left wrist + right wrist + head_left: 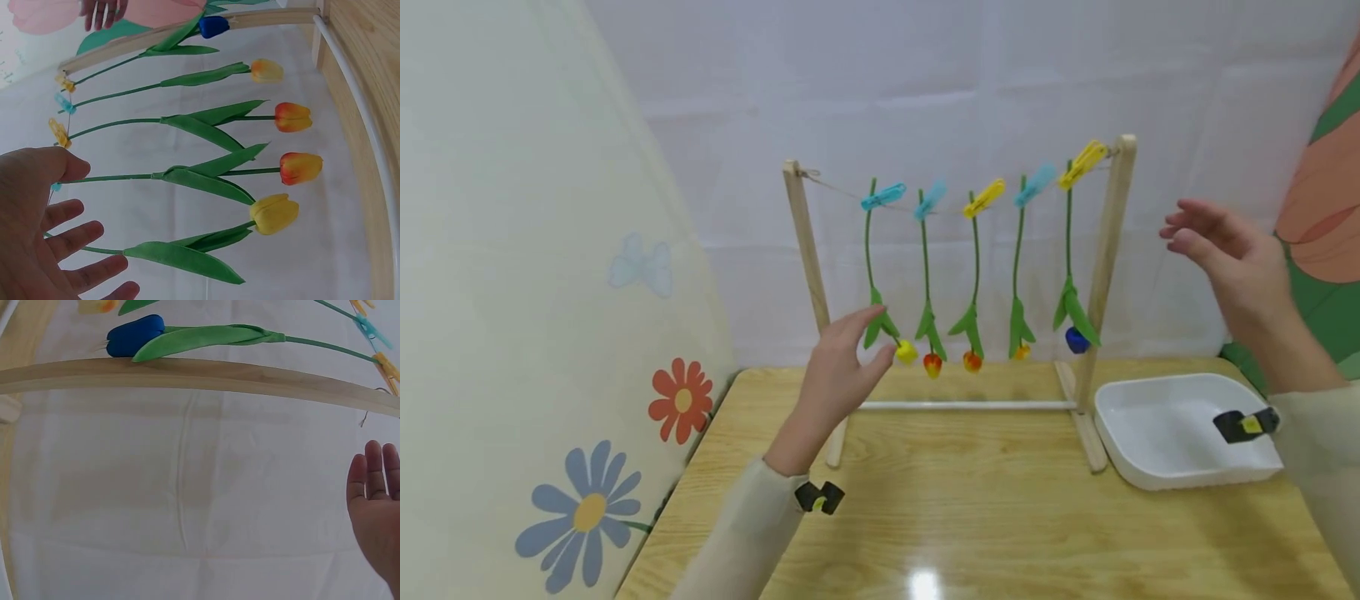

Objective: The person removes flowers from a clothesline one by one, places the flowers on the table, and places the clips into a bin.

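Several artificial tulips hang upside down from a string on a wooden stand (1108, 275), each held by a blue or yellow clothespin (984, 198). The yellow tulip (907, 351) is leftmost and the blue tulip (1077, 340) rightmost. Between them hang red-and-yellow tulips (932, 365) and a paler orange one (267, 70). My left hand (842, 362) is raised in front of the yellow tulip, fingers spread and nothing held; whether it touches the leaves I cannot tell. To the right of the stand, my right hand (1251, 271) hovers in the air, holding nothing.
A white tray (1187, 475) lies on the wooden table (970, 517), right of the stand's foot. A white rod (962, 406) joins the stand's two sides low down. Behind is a pale cloth (925, 75); a flower-printed panel (587, 292) borders the left.
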`<state>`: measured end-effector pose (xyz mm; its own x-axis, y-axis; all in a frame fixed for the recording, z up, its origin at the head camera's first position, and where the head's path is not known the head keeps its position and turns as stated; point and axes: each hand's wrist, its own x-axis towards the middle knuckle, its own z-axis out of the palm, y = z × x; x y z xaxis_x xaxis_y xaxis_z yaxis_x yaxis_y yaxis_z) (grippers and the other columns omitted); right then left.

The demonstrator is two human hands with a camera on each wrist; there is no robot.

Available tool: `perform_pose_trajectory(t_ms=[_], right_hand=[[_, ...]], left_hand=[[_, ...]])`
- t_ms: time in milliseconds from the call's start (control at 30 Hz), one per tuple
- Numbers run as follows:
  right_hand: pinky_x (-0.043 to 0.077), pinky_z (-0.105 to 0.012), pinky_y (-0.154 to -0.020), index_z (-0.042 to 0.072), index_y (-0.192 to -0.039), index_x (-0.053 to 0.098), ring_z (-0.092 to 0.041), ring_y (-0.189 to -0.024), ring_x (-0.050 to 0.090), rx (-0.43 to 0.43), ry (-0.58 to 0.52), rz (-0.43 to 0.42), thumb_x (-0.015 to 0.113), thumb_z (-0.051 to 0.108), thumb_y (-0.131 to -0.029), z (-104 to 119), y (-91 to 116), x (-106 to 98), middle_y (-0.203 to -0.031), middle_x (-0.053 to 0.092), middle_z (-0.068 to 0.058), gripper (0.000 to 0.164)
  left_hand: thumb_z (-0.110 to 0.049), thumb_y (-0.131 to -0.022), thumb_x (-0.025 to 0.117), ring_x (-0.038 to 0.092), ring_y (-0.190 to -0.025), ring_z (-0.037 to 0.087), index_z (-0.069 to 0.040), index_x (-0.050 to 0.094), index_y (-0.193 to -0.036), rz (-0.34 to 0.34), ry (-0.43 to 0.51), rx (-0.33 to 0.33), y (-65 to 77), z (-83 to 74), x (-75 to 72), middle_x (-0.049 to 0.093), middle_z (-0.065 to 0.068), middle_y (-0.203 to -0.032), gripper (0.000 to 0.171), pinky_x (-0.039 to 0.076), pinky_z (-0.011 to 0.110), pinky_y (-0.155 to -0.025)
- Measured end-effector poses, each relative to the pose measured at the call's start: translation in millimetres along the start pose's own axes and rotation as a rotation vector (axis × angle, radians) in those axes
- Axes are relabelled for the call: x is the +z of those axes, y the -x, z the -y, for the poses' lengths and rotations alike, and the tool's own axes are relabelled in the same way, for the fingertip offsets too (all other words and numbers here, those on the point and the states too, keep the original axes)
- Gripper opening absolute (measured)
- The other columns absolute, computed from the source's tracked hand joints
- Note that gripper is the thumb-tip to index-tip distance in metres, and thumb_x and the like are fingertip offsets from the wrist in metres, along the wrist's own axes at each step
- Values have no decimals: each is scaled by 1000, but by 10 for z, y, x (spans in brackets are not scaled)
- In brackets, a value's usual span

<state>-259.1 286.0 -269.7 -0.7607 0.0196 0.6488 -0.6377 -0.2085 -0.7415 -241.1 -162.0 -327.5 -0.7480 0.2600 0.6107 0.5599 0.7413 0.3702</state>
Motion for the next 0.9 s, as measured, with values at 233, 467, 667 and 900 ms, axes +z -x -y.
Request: perform_pose_trajectory(t_ms=[233,467,667,900], right_hand=[[54,-22,-94,-11,-134,56,-21,-112,62,-41,-88,25,52,-15,-97,49,-162,24,-117,69,-13,38],[56,-26,-93,-14,-129,57,-25,-108,66,-46,-249,33,51,-18,-96,89,-309,44,-114,71,-16,34],[56,-24,-92,-14,-130,57,-24,-109,64,-23,-221,7,53,-17,-96,126,-394,105,-114,70,-15,34],[56,-24,-92,-11,-129,59,-24,-110,62,-9,-214,-7,56,-14,-95,157,-499,173,-116,68,-15,34]], left_hand=[[-16,-93,72,60,-125,31,-5,59,-139,-67,100,64,-127,-82,65,63,13,-136,48,51,47,-104],[-8,-91,74,68,-113,28,-2,61,-133,-135,219,131,-287,-215,109,67,13,-130,44,61,41,-83],[-7,-92,73,66,-114,28,0,61,-132,-99,317,162,-394,-328,182,66,14,-130,43,60,39,-85],[-6,-92,72,66,-110,30,2,61,-131,-87,384,205,-495,-420,332,66,17,-129,41,61,41,-84]])
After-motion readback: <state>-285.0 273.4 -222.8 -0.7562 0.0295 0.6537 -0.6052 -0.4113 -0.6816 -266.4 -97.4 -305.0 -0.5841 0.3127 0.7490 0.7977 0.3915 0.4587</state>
